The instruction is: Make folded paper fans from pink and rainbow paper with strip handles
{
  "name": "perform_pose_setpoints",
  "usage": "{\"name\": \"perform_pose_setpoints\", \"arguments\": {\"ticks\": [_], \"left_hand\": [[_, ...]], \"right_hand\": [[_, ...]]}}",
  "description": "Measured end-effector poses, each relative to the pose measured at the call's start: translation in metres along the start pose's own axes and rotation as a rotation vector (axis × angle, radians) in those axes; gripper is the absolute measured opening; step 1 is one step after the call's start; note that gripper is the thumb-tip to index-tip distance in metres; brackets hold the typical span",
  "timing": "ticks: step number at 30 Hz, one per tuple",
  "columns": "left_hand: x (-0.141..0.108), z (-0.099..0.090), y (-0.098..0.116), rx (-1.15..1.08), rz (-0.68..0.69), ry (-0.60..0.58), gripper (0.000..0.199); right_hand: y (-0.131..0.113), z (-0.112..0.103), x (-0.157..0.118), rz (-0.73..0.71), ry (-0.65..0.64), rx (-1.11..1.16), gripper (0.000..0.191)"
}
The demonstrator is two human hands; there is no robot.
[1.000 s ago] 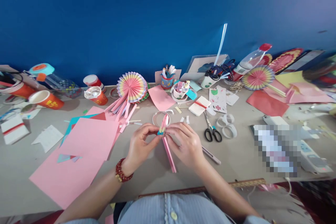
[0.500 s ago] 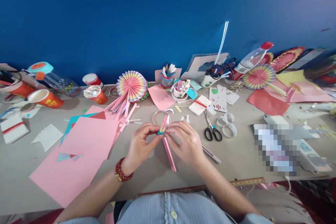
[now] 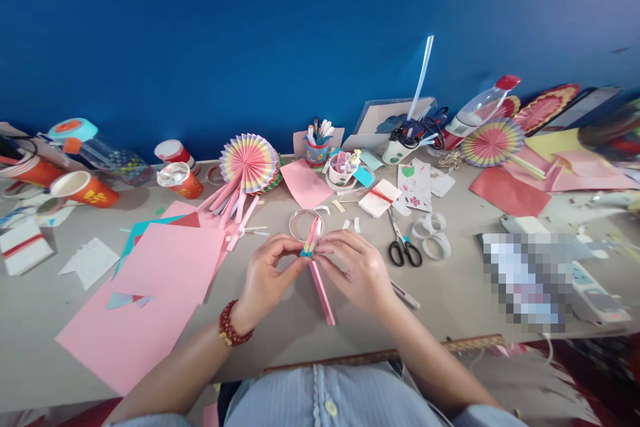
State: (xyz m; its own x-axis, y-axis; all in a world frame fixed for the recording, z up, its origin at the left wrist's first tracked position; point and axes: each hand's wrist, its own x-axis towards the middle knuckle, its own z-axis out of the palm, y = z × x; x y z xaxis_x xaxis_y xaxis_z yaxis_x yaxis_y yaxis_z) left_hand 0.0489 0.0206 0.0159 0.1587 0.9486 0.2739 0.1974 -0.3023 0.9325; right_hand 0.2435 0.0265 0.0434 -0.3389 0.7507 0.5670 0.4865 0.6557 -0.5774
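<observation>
Between both hands is a small folded strip of layered coloured paper point(image 3: 311, 240), pink and yellow with a blue-green end. My left hand point(image 3: 270, 270) pinches its left side between thumb and fingers. From the right, the fingertips of my right hand point(image 3: 353, 267) close on the same piece. A narrow folded pink paper strip point(image 3: 323, 293) slants down below the fingertips; whether it joins the held piece is hidden. Just behind the fingers lies a ring of clear tape point(image 3: 299, 215). A box cutter point(image 3: 406, 296) lies partly behind my right wrist.
Pink paper sheets point(image 3: 165, 257) overlap at the left beside a pleated paper fan point(image 3: 250, 163). Black-handled scissors point(image 3: 399, 240) and curled white paper strips point(image 3: 437, 245) lie right of my hands. Orange paper cups point(image 3: 87, 189), a tilted bottle point(image 3: 477, 110) and a pixelated phone-like object point(image 3: 523, 280) stand or lie farther out.
Almost nothing differs. Both hands keep their pinch on the paper piece, with my right wrist shifted slightly to the right; the whole view has moved a little.
</observation>
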Motion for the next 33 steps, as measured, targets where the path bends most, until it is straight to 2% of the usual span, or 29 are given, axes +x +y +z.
{"name": "perform_pose_setpoints", "arguments": {"ticks": [12,23,33], "left_hand": [[0.0008,-0.0002,-0.0003,0.015,-0.026,0.014,0.009],[0.0006,-0.0005,0.0000,0.091,-0.003,0.010,0.008],[0.0001,0.0006,0.0006,0.126,0.012,0.020,0.008]], "right_hand": [[-0.0017,0.0026,0.0017,0.030,-0.013,0.024,0.021],[-0.0060,0.0025,0.0029,0.003,-0.077,-0.113,0.016],[-0.0067,0.0067,0.0083,0.039,-0.042,-0.059,0.018]]}}
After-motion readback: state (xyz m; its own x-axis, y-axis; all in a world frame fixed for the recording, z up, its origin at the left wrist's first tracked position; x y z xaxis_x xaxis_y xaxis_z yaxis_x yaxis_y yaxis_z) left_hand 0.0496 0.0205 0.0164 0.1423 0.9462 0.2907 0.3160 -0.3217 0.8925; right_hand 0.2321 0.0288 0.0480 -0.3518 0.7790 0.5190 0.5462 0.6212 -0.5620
